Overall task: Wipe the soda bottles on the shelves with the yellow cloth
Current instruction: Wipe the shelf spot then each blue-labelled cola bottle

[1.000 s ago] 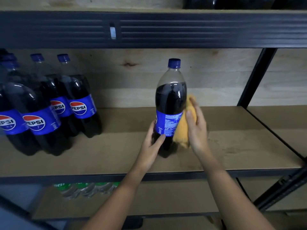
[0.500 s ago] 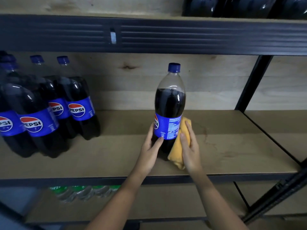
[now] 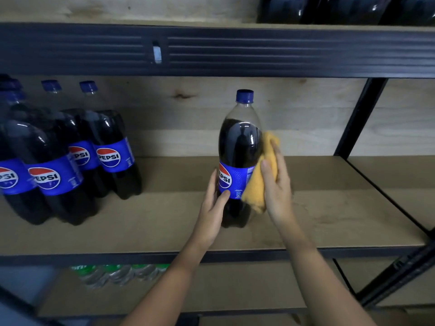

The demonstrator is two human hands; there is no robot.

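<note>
While the soda bottle (image 3: 240, 147) stands upright near the middle of the wooden shelf (image 3: 329, 208), I see my left hand (image 3: 213, 208) curled round its lower left side at the blue label; my right hand (image 3: 275, 184) presses the yellow cloth (image 3: 257, 184) flat against the bottle's right flank, fingers nearly straight; other Pepsi bottles (image 3: 70, 161) cluster well apart at the shelf's left end.

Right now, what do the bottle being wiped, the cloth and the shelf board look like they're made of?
Bottle: clear glossy plastic, by the bright glints and see-through neck, with a blue cap and printed label.
Cloth: soft matte yellow fabric, folding under the right hand.
Shelf board: dull tan pressed wood or similar, unfinished-looking; hard to say which.
</note>
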